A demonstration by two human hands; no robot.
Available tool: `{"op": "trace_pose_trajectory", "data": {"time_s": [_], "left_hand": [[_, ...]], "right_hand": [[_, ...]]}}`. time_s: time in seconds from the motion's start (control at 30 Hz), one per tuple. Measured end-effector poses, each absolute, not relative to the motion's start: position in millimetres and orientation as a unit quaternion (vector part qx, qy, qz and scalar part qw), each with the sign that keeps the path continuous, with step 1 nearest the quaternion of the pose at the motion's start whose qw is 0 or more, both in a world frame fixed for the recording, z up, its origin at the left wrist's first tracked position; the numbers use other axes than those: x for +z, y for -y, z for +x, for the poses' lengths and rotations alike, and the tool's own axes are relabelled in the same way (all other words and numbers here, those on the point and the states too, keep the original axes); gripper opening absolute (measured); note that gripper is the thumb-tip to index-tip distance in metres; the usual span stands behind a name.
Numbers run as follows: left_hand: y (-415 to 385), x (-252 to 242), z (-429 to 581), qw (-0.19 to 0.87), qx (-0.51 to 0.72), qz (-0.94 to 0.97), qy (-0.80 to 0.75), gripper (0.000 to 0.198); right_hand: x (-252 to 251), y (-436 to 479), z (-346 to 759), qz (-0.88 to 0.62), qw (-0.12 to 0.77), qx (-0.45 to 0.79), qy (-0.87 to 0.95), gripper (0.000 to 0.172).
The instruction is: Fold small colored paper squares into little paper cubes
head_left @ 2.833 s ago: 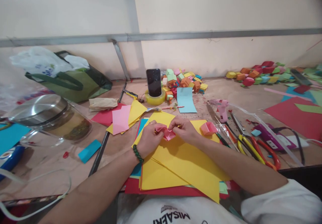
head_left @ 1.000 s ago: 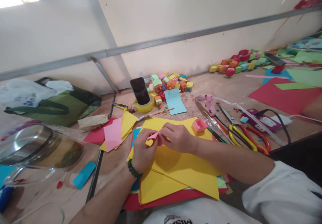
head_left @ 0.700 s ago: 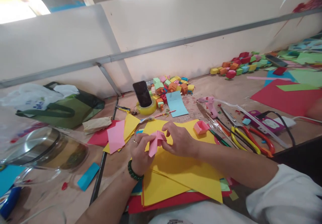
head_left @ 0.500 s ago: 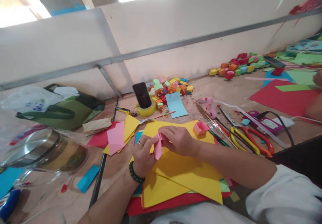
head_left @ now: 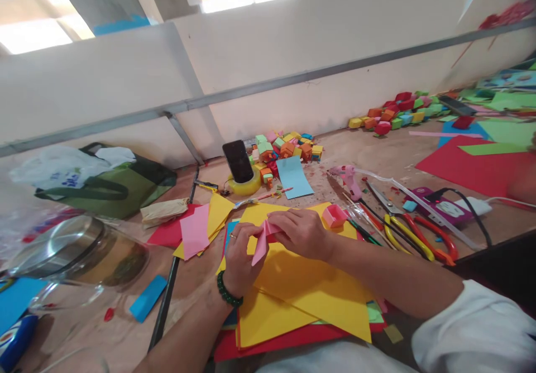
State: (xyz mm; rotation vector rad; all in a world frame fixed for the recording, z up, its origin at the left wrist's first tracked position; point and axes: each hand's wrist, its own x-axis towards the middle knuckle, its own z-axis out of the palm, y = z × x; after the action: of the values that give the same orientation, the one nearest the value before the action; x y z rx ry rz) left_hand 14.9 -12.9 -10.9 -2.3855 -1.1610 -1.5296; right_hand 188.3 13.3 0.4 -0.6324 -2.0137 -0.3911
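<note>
Both my hands hold a folded pink paper piece (head_left: 262, 240) just above a stack of yellow sheets (head_left: 301, 289). My left hand (head_left: 239, 256), with a green bead bracelet at the wrist, pinches its lower part. My right hand (head_left: 301, 232) grips its upper end with closed fingers. A finished pink paper box (head_left: 335, 215) sits on the yellow sheets just right of my right hand. Red paper (head_left: 285, 336) lies under the stack.
Scissors (head_left: 408, 230), a pink glue gun (head_left: 347, 175) and pens lie to the right. A phone (head_left: 238, 161) stands in a tape roll, with coloured paper cubes (head_left: 288, 147) behind. A glass jar (head_left: 79, 256) and green bag (head_left: 104, 180) are left. Another person's arm (head_left: 523, 180) is at far right.
The camera tilted up and to the left. My hands turned and refolded the pink piece, which went from lying low on the yellow sheets to being held up on edge between them.
</note>
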Motion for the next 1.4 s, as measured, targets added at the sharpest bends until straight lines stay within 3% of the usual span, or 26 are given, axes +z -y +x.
{"op": "trace_pose_trajectory", "data": {"time_s": [0.6,0.87,1.0,1.1,1.23,1.4], "left_hand": [[16,-6,16,0.015,-0.498,-0.782,0.374,0.027],[12,-8,22,-0.111,-0.560,-0.706,0.420,0.013],[11,-10,22,-0.125,-0.582,-0.687,0.417,0.009],[12,-14,21,-0.131,-0.562,-0.698,0.424,0.018],[13,-21,25,-0.240,-0.540,-0.651,0.477,0.045],[7,-27,29,-0.349,-0.515,-0.606,0.495,0.032]], "right_hand": [[-6,-18,188,-0.270,0.504,-0.107,0.813,0.005],[-7,-15,185,-0.274,0.491,-0.114,0.819,0.008],[-11,-16,186,-0.292,0.471,-0.110,0.825,0.004],[-15,-19,187,-0.313,0.439,-0.093,0.837,0.007],[-20,-22,187,-0.371,0.416,-0.039,0.829,0.004],[-19,-28,185,-0.456,0.405,0.076,0.788,0.006]]}}
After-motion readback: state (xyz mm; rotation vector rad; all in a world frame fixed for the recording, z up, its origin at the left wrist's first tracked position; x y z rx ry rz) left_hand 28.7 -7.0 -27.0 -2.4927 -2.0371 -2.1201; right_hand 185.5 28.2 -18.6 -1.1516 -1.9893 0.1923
